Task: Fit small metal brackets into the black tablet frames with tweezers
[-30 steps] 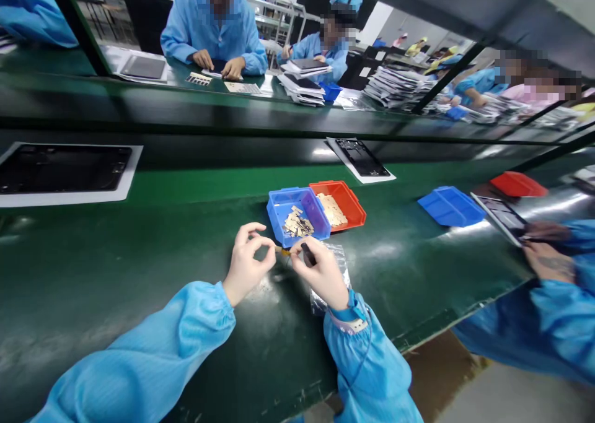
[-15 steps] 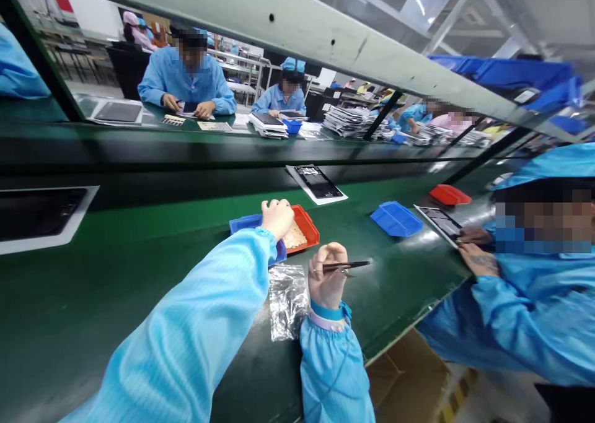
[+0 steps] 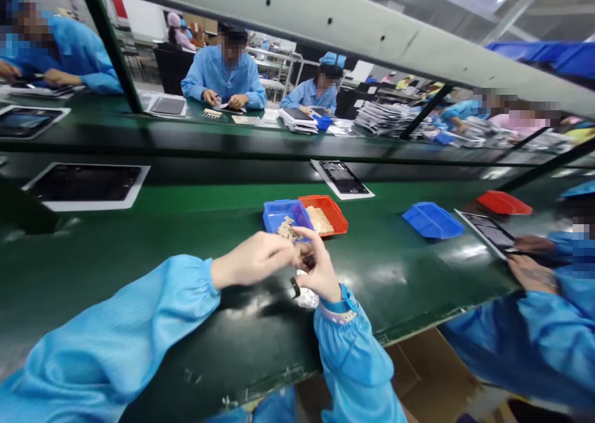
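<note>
My left hand (image 3: 258,257) is closed in a pinch, its fingertips meeting my right hand in front of the blue bin (image 3: 277,209). What it pinches is too small and hidden to make out. My right hand (image 3: 321,273) is curled round a pair of dark tweezers (image 3: 295,287), whose end shows beside the palm. Small tan pieces (image 3: 287,228) lie in the blue bin. The red bin (image 3: 335,215) beside it holds a pile of flat tan pieces (image 3: 320,220). Under my hands, the clear plastic bag (image 3: 307,299) is mostly covered.
Tablet-like panels on white sheets lie at the left (image 3: 88,184) and behind the bins (image 3: 344,178). To the right stand another blue bin (image 3: 432,220) and a red bin (image 3: 504,202). A co-worker's hands (image 3: 532,265) work at a panel there. A green post (image 3: 109,51) rises at left.
My left hand has come out of the bins and back to my right hand. My right hand has turned, with the tweezers now mostly hidden. The view has swung left.
</note>
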A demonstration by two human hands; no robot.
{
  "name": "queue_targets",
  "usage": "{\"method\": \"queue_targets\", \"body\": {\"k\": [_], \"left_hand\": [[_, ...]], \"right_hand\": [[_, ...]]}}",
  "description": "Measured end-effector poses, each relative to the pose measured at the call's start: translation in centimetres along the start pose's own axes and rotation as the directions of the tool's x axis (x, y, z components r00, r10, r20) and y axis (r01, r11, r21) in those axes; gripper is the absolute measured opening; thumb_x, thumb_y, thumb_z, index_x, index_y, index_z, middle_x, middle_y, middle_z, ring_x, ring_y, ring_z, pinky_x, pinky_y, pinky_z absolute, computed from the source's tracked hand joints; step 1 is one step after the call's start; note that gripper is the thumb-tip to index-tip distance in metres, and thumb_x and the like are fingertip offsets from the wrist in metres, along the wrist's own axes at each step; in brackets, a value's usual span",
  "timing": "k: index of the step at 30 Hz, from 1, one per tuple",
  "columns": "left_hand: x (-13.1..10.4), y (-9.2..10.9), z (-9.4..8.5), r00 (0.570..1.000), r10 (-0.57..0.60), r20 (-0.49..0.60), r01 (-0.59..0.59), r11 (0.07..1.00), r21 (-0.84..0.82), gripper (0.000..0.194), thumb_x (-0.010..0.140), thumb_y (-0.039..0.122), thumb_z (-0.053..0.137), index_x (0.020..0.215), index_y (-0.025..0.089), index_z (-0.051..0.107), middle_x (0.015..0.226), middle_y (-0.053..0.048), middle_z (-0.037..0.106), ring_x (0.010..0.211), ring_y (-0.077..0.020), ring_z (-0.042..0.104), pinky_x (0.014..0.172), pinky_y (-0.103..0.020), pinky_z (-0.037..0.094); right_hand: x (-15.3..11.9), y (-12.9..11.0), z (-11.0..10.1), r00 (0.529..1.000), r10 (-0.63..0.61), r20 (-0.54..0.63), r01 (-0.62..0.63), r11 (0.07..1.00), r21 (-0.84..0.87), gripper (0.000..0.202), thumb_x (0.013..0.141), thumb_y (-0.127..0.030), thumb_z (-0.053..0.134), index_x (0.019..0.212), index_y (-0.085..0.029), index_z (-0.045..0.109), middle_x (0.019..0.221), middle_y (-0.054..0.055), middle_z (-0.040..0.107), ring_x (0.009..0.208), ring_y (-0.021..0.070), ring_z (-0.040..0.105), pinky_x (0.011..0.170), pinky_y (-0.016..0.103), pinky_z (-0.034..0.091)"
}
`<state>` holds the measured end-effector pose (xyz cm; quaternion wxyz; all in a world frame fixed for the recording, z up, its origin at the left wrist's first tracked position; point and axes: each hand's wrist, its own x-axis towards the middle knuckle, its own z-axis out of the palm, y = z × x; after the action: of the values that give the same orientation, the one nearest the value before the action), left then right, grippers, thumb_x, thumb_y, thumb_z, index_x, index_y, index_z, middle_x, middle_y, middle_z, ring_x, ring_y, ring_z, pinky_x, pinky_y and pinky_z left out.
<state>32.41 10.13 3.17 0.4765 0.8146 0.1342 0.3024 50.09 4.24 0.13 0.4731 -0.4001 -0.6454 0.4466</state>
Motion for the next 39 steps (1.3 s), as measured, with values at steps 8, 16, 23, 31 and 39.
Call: {"method": "queue_targets", "body": {"k": [8, 16, 23, 31, 39], "left_hand": [[-10.2, 1.6, -1.5, 0.996, 0.039, -0.082, -0.029, 0.993, 0.113, 0.007, 0.081, 0.016, 0.051, 0.075, 0.014, 0.054, 0.066, 0.0, 0.052, 0.057, -0.0065, 0.044, 0.056, -0.018, 0.035], [-15.1, -4.2, -0.2, 0.811, -0.161, -0.563, 0.262, 0.959, 0.104, 0.015, 0.082, 0.013, 0.045, 0.068, 0.013, 0.05, 0.061, 0.0, 0.045, 0.054, -0.0069, 0.039, 0.052, -0.02, 0.031], [-14.8, -5.7, 0.2, 0.7, -0.3, -0.648, 0.372, 0.928, -0.028, 0.01, 0.076, 0.012, 0.05, 0.066, 0.012, 0.051, 0.059, 0.001, 0.045, 0.051, -0.0051, 0.038, 0.047, -0.017, 0.03], [-15.3, -6.0, 0.3, 0.725, -0.339, -0.599, 0.378, 0.924, -0.065, 0.012, 0.08, 0.017, 0.051, 0.069, 0.012, 0.052, 0.061, 0.001, 0.045, 0.052, -0.0053, 0.038, 0.048, -0.018, 0.03], [-15.1, -5.3, 0.2, 0.79, -0.313, -0.527, 0.352, 0.936, -0.028, 0.016, 0.084, 0.019, 0.049, 0.069, 0.013, 0.052, 0.062, 0.001, 0.046, 0.053, -0.0061, 0.037, 0.05, -0.02, 0.029]], "right_hand": [[1.7, -0.7, 6.8, 0.967, 0.031, 0.253, -0.033, 0.999, 0.003, 0.079, 0.064, -0.044, 0.075, 0.129, -0.022, 0.036, 0.06, -0.006, 0.035, 0.05, 0.0062, 0.027, 0.045, 0.019, 0.017], [1.0, 3.8, 11.7, 0.951, 0.083, -0.298, 0.021, 0.944, 0.328, 0.041, 0.091, -0.049, 0.035, 0.08, -0.016, 0.058, 0.073, 0.005, 0.044, 0.06, 0.0115, 0.043, 0.055, 0.026, 0.037], [-0.6, 4.7, 12.1, 0.91, 0.327, -0.256, -0.236, 0.915, 0.328, 0.024, 0.08, -0.034, 0.063, 0.099, -0.019, 0.061, 0.075, 0.003, 0.058, 0.064, 0.0116, 0.056, 0.062, 0.025, 0.048], [-1.0, 4.4, 12.2, 0.913, 0.348, -0.214, -0.334, 0.937, 0.098, 0.02, 0.082, -0.029, 0.061, 0.1, -0.02, 0.062, 0.083, 0.005, 0.06, 0.068, 0.0111, 0.059, 0.067, 0.025, 0.052], [-1.1, 4.8, 12.2, 0.929, 0.329, -0.17, -0.293, 0.933, 0.208, 0.017, 0.084, -0.03, 0.058, 0.095, -0.018, 0.062, 0.083, 0.005, 0.06, 0.071, 0.0126, 0.06, 0.071, 0.027, 0.053]]}}
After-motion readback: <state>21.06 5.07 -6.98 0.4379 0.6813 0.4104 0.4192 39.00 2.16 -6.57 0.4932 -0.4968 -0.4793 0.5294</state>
